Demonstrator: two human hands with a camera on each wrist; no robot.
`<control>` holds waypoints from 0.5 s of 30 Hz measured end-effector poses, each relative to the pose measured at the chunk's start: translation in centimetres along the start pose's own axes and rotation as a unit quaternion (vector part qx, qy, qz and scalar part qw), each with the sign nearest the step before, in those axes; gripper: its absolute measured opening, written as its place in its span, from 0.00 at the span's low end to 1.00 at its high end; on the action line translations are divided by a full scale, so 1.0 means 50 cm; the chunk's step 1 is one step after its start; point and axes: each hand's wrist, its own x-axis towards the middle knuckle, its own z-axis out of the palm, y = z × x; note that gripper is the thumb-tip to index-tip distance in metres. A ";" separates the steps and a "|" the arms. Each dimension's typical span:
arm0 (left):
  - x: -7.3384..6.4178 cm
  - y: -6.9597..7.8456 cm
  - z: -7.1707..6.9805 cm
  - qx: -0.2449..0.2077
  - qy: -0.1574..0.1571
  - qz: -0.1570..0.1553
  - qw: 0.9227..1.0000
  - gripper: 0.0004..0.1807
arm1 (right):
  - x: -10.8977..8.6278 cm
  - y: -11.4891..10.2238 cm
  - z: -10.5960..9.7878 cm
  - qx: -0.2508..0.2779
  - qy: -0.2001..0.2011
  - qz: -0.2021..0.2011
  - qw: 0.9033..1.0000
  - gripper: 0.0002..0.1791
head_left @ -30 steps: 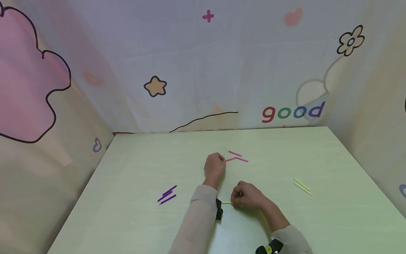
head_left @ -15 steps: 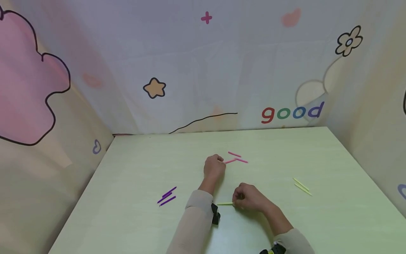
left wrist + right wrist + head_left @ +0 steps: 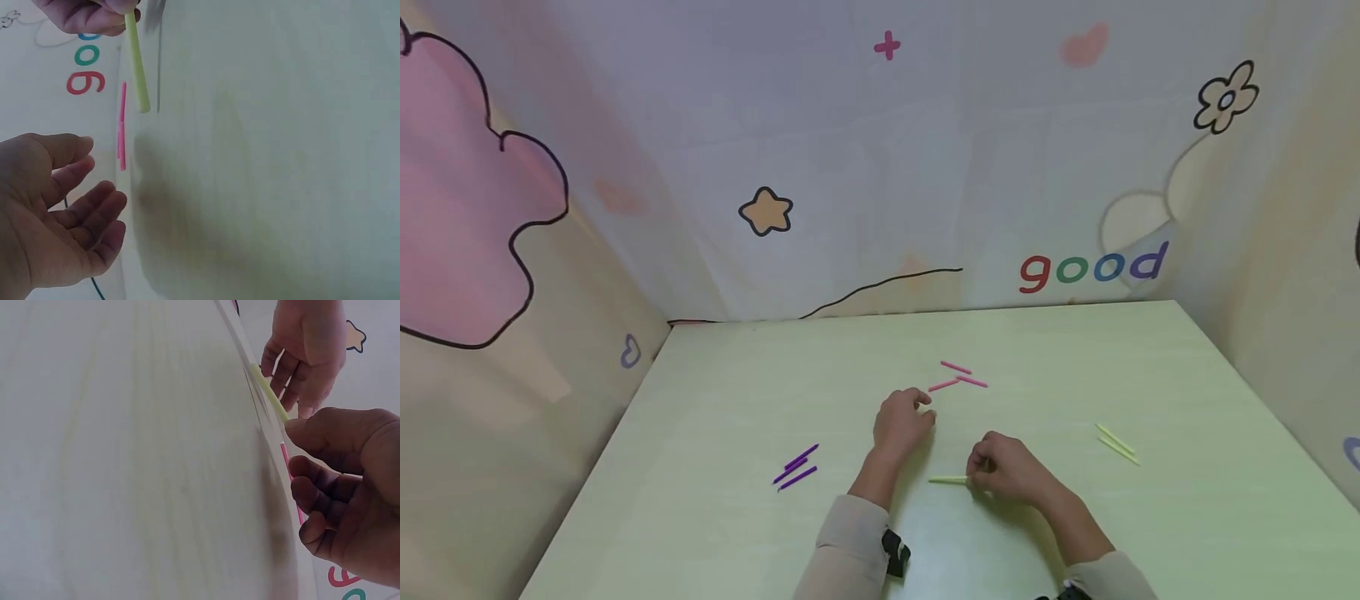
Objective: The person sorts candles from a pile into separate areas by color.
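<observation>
My right hand point(image 3: 1009, 468) pinches one end of a yellow-green stick point(image 3: 948, 480) between thumb and forefinger. The stick points left, and in the left wrist view the yellow-green stick point(image 3: 137, 65) shows above its shadow on the table. My left hand point(image 3: 904, 423) holds nothing; its fingers are loosely bent and spread, as the left wrist view of the left hand point(image 3: 69, 212) shows. Just beyond it lie three pink sticks: one pink stick point(image 3: 943, 386) nearest the hand, another pink stick point(image 3: 972, 382) meeting its end, and a third pink stick point(image 3: 956, 367) behind them.
Several purple sticks point(image 3: 796, 479) lie on the left of the pale table point(image 3: 737, 375). A couple of yellow-green sticks point(image 3: 1117, 451) lie on the right. A printed cloth point(image 3: 850, 125) hangs behind the table's far edge.
My left hand has drawn back from the pink sticks, letting go of the nearest one, and its fingers have spread. My right hand has shifted slightly right with the yellow-green stick.
</observation>
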 end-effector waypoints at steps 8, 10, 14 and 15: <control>-0.061 -0.009 -0.033 0.040 -0.027 0.040 0.998 0.13 | -0.012 -0.002 0.001 0.019 0.019 -0.004 1.000 0.07; -0.079 -0.009 -0.039 0.036 -0.023 0.051 0.998 0.13 | -0.020 -0.005 -0.002 0.018 0.025 -0.001 1.000 0.06; -0.117 -0.007 -0.044 0.022 -0.028 0.070 0.997 0.13 | -0.042 -0.006 -0.013 0.008 0.036 0.009 0.999 0.06; -0.125 -0.006 -0.046 0.020 -0.031 0.071 0.997 0.13 | -0.048 -0.006 -0.015 0.004 0.038 0.013 0.999 0.06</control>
